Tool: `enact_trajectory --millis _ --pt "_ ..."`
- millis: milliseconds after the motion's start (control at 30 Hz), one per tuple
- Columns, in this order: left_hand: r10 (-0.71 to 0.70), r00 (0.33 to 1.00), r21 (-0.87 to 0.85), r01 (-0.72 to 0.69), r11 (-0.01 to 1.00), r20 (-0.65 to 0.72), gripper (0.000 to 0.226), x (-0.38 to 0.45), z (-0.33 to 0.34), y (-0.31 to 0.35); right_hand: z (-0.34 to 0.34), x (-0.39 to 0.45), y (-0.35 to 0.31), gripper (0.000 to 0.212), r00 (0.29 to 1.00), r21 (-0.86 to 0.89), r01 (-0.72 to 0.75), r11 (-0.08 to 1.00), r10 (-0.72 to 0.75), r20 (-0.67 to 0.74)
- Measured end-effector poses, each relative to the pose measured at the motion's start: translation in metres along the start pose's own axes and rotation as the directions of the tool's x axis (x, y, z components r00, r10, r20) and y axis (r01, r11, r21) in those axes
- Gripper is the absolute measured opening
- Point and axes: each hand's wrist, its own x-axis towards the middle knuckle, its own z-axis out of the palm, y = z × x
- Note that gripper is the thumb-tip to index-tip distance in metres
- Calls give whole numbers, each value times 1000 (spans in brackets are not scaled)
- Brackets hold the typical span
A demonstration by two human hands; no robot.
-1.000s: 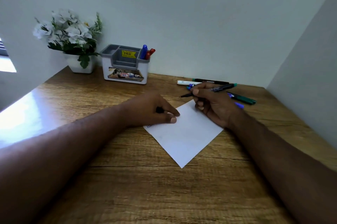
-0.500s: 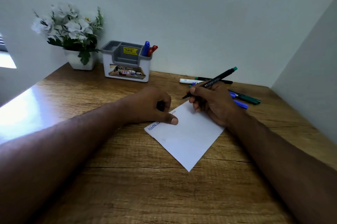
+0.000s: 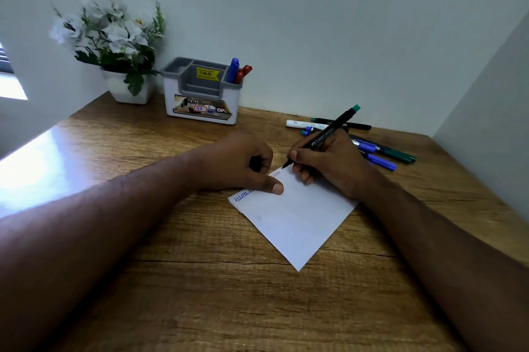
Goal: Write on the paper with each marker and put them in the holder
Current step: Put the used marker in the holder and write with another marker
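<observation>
The right hand (image 3: 329, 165) grips a black marker with a green end cap (image 3: 323, 135) in a writing hold, fingers pinched round the barrel near the nib. A second ago the marker lay almost flat across the knuckles; now it stands tilted up, green end toward the wall and tip lowered to the far corner of the paper (image 3: 297, 217). Whether the nib actually touches the sheet cannot be told. This looks like the start of writing with this marker.

The left hand (image 3: 246, 162) rests on the paper's left edge, curled into a loose fist with the thumb pressed flat on the sheet, pinning it. Something small and dark sits inside the curl, perhaps the marker's cap, but it is too hidden to be sure. Blue writing (image 3: 243, 196) shows by the thumb, and a short reddish word lies just beyond it, more exposed than before.

The holder (image 3: 201, 91) stands at the back of the desk (image 3: 200, 294) beside a flower pot (image 3: 128, 88), with a blue marker (image 3: 233, 69) and a red marker (image 3: 243, 73) standing in its right compartment. Behind the right hand, several loose markers (image 3: 380, 154) wait on the desk, so the task seems under halfway done.
</observation>
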Motion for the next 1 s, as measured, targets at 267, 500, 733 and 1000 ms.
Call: enact_trajectory --millis 267,500,733,1000 --pt "4 1000 -12 -4 1000 13 31 1 0 -2 1 0 2 10 999 -57 16 998 -14 38" --pt "3 1000 -9 -3 1000 15 33 1 0 -2 2 -1 1 9 1000 -79 9 997 -7 21" --pt "-12 999 -17 13 1000 34 31 -1 0 2 2 0 1 9 1000 -59 -16 998 15 -10" --pt "-26 999 -14 26 1000 45 32 -1 -1 2 2 -2 0 9 999 -60 -23 998 22 -23"
